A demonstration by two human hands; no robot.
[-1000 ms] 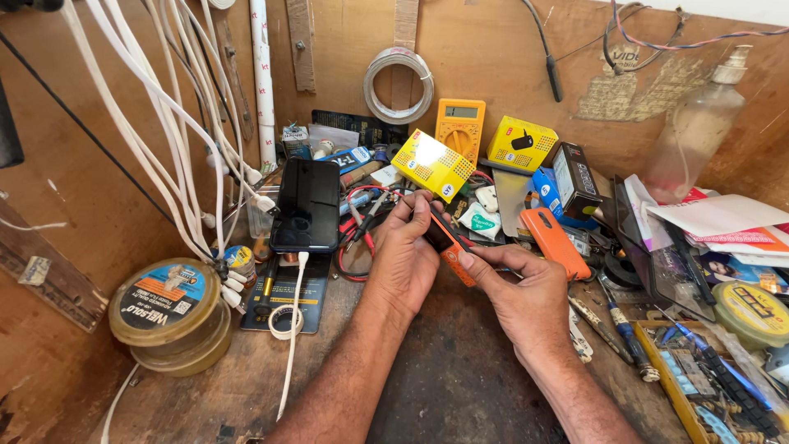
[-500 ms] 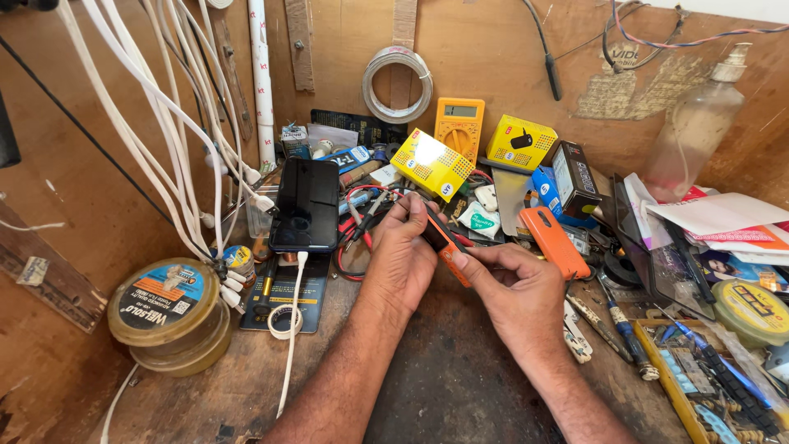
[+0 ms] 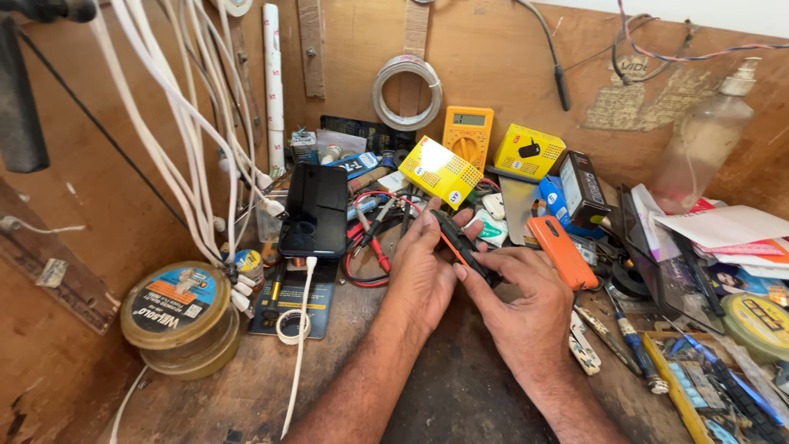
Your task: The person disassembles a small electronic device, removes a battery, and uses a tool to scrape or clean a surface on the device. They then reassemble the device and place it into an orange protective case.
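You grasp a slim black-and-orange device point(image 3: 460, 244) between both hands over the bench point(image 3: 460, 395): your left hand point(image 3: 423, 267) cradles its far end with fingers point(image 3: 427, 222) curled along its edge, while your right hand point(image 3: 522, 300) pinches its near end between thumb and fingertips. Just right of your right fingers lies an orange case point(image 3: 563, 251); just beyond your left fingers sit a tilted yellow box point(image 3: 440, 171) and red and black test leads point(image 3: 370, 238). Farther back stand a yellow multimeter point(image 3: 468, 136) and a second yellow box point(image 3: 528, 152), with a black phone point(image 3: 315, 210) left of your hands.
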